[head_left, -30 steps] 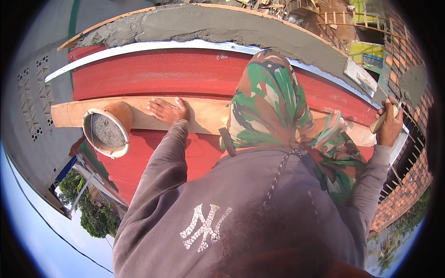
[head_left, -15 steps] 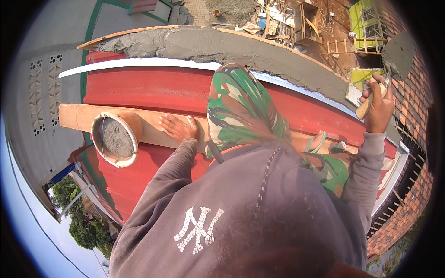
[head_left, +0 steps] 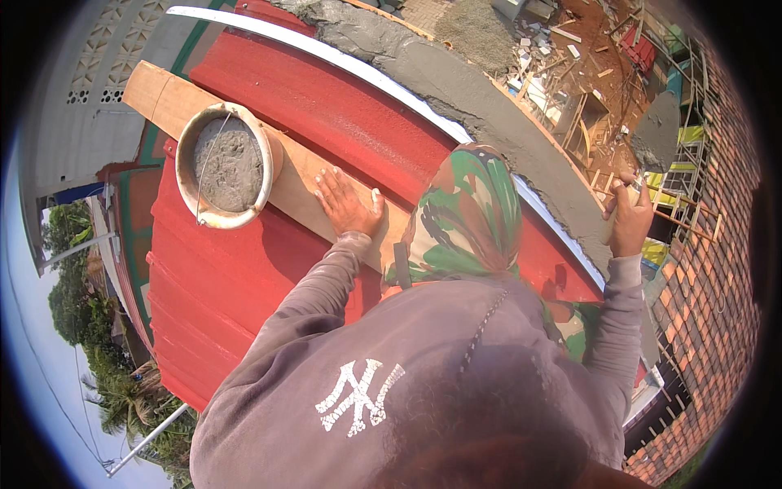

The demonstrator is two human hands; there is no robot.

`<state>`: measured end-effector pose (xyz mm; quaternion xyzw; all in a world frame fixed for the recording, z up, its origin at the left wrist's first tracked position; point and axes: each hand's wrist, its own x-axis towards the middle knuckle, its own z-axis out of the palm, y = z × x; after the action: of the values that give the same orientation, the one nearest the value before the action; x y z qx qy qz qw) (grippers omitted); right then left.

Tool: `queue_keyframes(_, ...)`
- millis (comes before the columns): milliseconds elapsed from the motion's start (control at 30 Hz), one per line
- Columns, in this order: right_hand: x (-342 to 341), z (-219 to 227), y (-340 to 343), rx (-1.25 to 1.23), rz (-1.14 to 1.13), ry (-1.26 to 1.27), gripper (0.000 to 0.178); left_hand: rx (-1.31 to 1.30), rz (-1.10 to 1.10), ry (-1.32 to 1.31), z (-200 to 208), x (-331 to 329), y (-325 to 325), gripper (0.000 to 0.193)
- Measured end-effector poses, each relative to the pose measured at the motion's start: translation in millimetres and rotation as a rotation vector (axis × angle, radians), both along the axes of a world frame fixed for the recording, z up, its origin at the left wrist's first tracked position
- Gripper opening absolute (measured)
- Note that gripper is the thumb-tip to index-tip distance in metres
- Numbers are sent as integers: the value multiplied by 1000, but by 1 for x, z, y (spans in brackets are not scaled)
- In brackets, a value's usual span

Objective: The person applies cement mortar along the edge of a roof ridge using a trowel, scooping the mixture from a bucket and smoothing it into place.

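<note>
One red roof (head_left: 269, 269) slopes below one grey mortar ridge (head_left: 489, 106). One wooden plank (head_left: 293, 175) lies across the roof, carrying one bucket (head_left: 226, 165) of mortar. The left hand (head_left: 349, 204) lies flat on the plank, fingers (head_left: 330, 183) spread, holding nothing, bucket just beside it. The right hand (head_left: 629, 216) is curled around one small tool at the ridge's edge.
</note>
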<state>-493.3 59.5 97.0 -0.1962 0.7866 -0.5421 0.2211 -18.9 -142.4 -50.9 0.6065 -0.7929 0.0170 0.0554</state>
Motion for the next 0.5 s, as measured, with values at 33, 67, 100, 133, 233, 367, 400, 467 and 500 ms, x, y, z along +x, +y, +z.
queue_keyframes(33,12,1,-11,20,34,-12,25,20,6,26,1,1,1,105)
queue_keyframes(67,25,3,-22,7,60,-9,26,14,6,44,2,0,-2,104)
queue_keyframes(100,40,4,-29,-5,106,-44,27,26,15,59,2,2,1,104)
queue_keyframes(133,53,4,-36,-23,152,-81,27,31,22,73,4,1,0,104)
queue_keyframes(233,91,13,-53,-10,297,-158,30,19,22,153,3,5,-2,105)
queue_keyframes(367,133,33,-68,22,501,-220,35,27,9,307,8,9,-4,105)
queue_keyframes(400,145,40,-71,31,513,-206,37,41,3,352,10,10,-3,105)
queue_keyframes(467,150,39,-80,108,653,-209,37,-5,-10,457,15,20,-1,93)
queue_keyframes(500,152,42,-82,158,722,-209,37,-5,-5,608,15,27,1,89)
